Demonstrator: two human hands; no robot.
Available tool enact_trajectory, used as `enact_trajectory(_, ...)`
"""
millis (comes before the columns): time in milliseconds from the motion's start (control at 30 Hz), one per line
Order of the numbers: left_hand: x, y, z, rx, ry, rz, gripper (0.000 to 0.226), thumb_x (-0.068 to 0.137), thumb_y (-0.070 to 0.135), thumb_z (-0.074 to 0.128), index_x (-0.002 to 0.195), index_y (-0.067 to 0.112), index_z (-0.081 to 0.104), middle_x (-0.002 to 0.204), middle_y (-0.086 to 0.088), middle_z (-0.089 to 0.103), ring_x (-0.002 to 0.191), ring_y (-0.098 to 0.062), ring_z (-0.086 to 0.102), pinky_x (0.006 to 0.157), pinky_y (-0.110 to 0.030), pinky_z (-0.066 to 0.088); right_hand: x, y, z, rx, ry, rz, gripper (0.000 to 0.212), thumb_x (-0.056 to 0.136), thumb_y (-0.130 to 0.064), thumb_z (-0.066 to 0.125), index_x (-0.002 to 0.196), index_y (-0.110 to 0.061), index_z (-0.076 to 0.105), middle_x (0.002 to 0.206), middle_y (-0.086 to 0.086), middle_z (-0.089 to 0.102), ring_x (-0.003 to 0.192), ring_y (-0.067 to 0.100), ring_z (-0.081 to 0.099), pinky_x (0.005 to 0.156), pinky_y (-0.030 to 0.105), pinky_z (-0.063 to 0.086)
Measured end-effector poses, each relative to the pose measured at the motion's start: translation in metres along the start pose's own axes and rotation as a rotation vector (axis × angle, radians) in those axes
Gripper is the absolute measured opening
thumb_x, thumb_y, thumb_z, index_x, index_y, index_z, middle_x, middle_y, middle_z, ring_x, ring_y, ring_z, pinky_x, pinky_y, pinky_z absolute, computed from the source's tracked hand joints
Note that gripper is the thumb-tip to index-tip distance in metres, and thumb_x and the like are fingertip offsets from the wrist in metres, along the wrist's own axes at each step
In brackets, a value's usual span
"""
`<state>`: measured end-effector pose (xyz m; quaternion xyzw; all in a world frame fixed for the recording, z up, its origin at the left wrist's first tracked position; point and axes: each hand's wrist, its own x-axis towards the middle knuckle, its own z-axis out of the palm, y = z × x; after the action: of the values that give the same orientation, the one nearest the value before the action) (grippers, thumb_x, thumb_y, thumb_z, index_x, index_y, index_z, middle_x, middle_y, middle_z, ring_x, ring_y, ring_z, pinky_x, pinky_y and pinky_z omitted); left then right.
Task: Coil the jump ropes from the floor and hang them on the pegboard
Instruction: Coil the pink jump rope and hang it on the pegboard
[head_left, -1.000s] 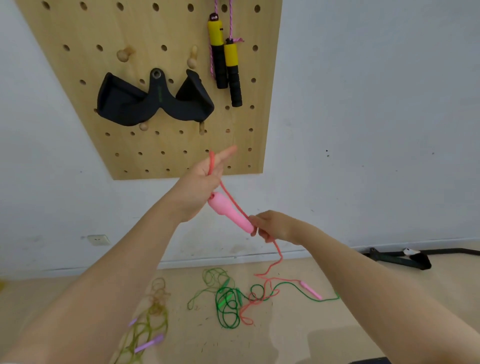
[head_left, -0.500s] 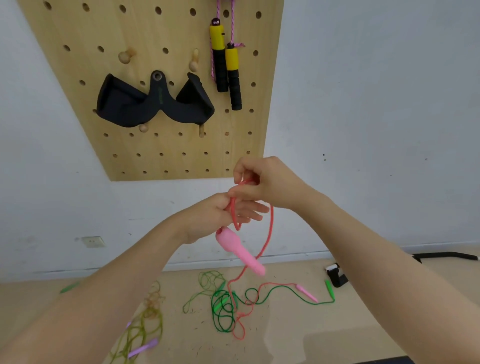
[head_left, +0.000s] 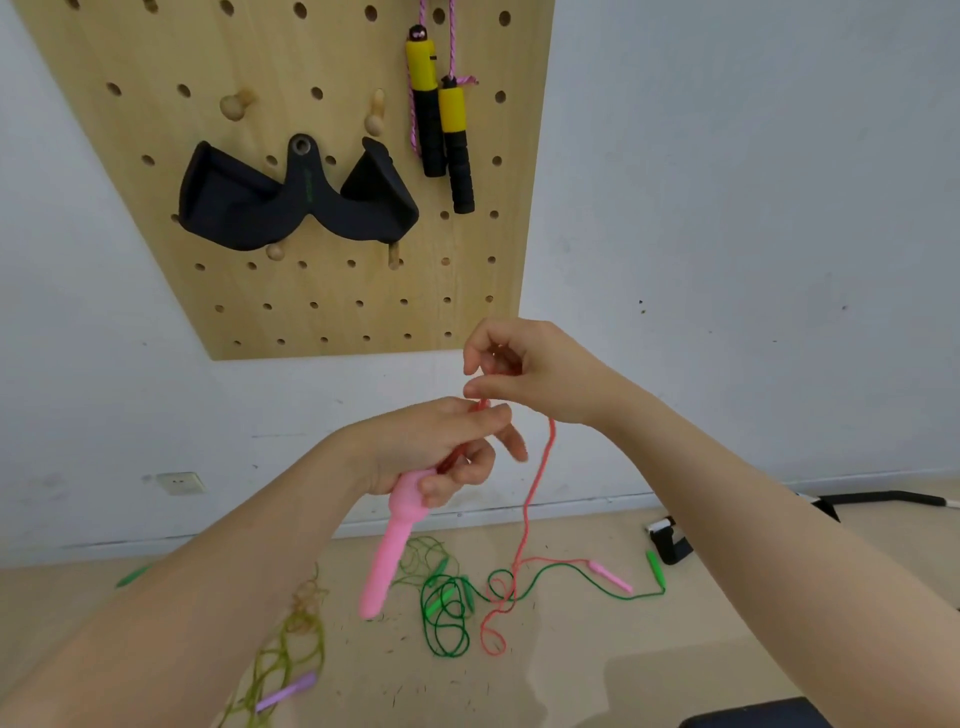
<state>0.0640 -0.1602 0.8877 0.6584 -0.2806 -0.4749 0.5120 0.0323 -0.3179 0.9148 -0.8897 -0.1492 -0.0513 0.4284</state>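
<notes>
My left hand (head_left: 441, 447) grips the top of a pink jump-rope handle (head_left: 389, 551), which hangs downward, along with a loop of its red cord. Just above it, my right hand (head_left: 524, 369) pinches the red cord (head_left: 537, 483), which drops from there to the floor and ends at a second pink handle (head_left: 610, 576). A green jump rope (head_left: 447, 613) lies tangled under it on the floor. An olive rope with a purple handle (head_left: 288, 691) lies at the lower left. The wooden pegboard (head_left: 322, 291) is on the wall above, with a yellow-and-black-handled rope (head_left: 441, 119) hanging on it.
A black padded strap (head_left: 291, 202) hangs on the pegboard between bare wooden pegs (head_left: 234, 104). A loose green handle (head_left: 132, 576) lies at the far left by the wall. Black gear (head_left: 670, 540) sits on the floor at the right, near a wall socket (head_left: 179, 483).
My right hand rose from the pink handle's tip to above my left hand, bringing a loop of cord up. The handle swung from slanting to hanging nearly straight down.
</notes>
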Motion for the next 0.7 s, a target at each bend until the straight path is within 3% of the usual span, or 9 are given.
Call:
enact_trajectory(100, -0.005, 0.005, 0.002, -0.179, 0.052, 0.164, 0.040, 0.088, 0.045, 0.048, 0.070, 0.010, 0.058, 0.038, 0.006, 0.031, 0.024, -0.005, 0.027, 0.033, -0.014, 0.032, 0.000, 0.008, -0.006, 0.222, 0.046, 0.059, 0.019, 0.087, -0.019, 0.064, 0.071, -0.018, 0.054, 0.065, -0.005, 0.052, 0.049, 0.005, 0.041, 0.051, 0.017, 0.036)
enact_trajectory(133, -0.007, 0.006, 0.002, -0.289, 0.013, 0.246, 0.038, 0.086, 0.045, 0.055, 0.068, 0.013, 0.061, 0.037, 0.008, 0.034, 0.024, -0.004, 0.030, 0.034, -0.014, 0.034, 0.000, 0.014, -0.007, 0.303, 0.070, 0.101, 0.029, 0.091, -0.028, 0.058, 0.068, -0.012, 0.049, 0.061, 0.000, 0.045, 0.047, 0.006, 0.035, 0.047, 0.015, 0.032)
enact_trajectory(233, -0.011, 0.015, -0.005, -0.766, -0.456, 0.491, 0.034, 0.096, 0.031, 0.047, 0.099, 0.002, 0.065, 0.065, -0.009, 0.063, 0.042, -0.012, 0.045, 0.051, -0.024, 0.052, -0.003, 0.041, 0.002, 0.309, 0.069, 0.245, 0.053, 0.094, -0.050, 0.039, 0.064, -0.006, 0.041, 0.054, 0.001, 0.033, 0.049, 0.012, 0.026, 0.048, 0.018, 0.026)
enact_trajectory(300, -0.016, 0.022, -0.014, -0.989, -0.544, 0.566, 0.039, 0.102, 0.022, 0.032, 0.120, -0.006, 0.053, 0.099, -0.026, 0.063, 0.069, -0.025, 0.058, 0.075, -0.040, 0.055, -0.010, 0.062, 0.016, 0.193, 0.060, 0.363, 0.054, 0.097, -0.050, 0.033, 0.058, -0.014, 0.041, 0.051, -0.005, 0.038, 0.050, 0.012, 0.033, 0.056, 0.024, 0.031)
enact_trajectory(367, -0.016, 0.024, -0.016, -0.945, -0.318, 0.614, 0.040, 0.101, 0.023, 0.031, 0.128, 0.004, 0.052, 0.122, -0.024, 0.059, 0.102, -0.034, 0.063, 0.085, -0.046, 0.053, -0.014, 0.075, 0.030, -0.037, 0.010, 0.455, 0.051, 0.097, -0.048, 0.034, 0.057, -0.017, 0.043, 0.057, -0.004, 0.048, 0.059, 0.016, 0.044, 0.064, 0.029, 0.035)
enact_trajectory(400, -0.014, 0.022, -0.014, -0.877, -0.184, 0.581, 0.038, 0.098, 0.025, 0.034, 0.126, 0.012, 0.057, 0.124, -0.017, 0.061, 0.107, -0.031, 0.063, 0.082, -0.043, 0.055, -0.013, 0.077, 0.035, -0.201, -0.044, 0.472, 0.048, 0.098, -0.045, 0.037, 0.062, -0.015, 0.046, 0.065, 0.002, 0.055, 0.067, 0.021, 0.050, 0.066, 0.029, 0.035)
enact_trajectory(500, 0.003, 0.015, -0.008, -0.617, 0.308, 0.476, 0.033, 0.093, 0.030, 0.037, 0.117, 0.025, 0.059, 0.117, -0.004, 0.067, 0.097, -0.025, 0.068, 0.075, -0.033, 0.058, -0.005, 0.057, 0.048, -0.598, -0.203, 0.374, 0.032, 0.096, -0.036, 0.042, 0.077, -0.011, 0.049, 0.083, 0.013, 0.056, 0.082, 0.027, 0.054, 0.065, 0.030, 0.034)
enact_trajectory(633, 0.028, 0.008, -0.007, -0.279, 0.479, 0.383, 0.028, 0.099, 0.035, 0.036, 0.120, 0.040, 0.054, 0.129, 0.011, 0.057, 0.117, -0.017, 0.057, 0.097, -0.037, 0.048, -0.007, 0.014, 0.049, -0.660, -0.299, 0.183, 0.027, 0.096, -0.025, 0.045, 0.101, -0.003, 0.059, 0.090, 0.013, 0.054, 0.084, 0.029, 0.051, 0.061, 0.030, 0.032)
enact_trajectory(700, 0.035, 0.002, -0.012, -0.174, 0.571, 0.327, 0.025, 0.099, 0.035, 0.038, 0.115, 0.047, 0.053, 0.133, 0.017, 0.050, 0.125, -0.012, 0.048, 0.107, -0.031, 0.036, -0.012, 0.001, 0.037, -0.634, -0.296, 0.104, 0.024, 0.096, -0.021, 0.043, 0.093, -0.003, 0.059, 0.083, 0.013, 0.054, 0.075, 0.025, 0.043, 0.059, 0.031, 0.028)
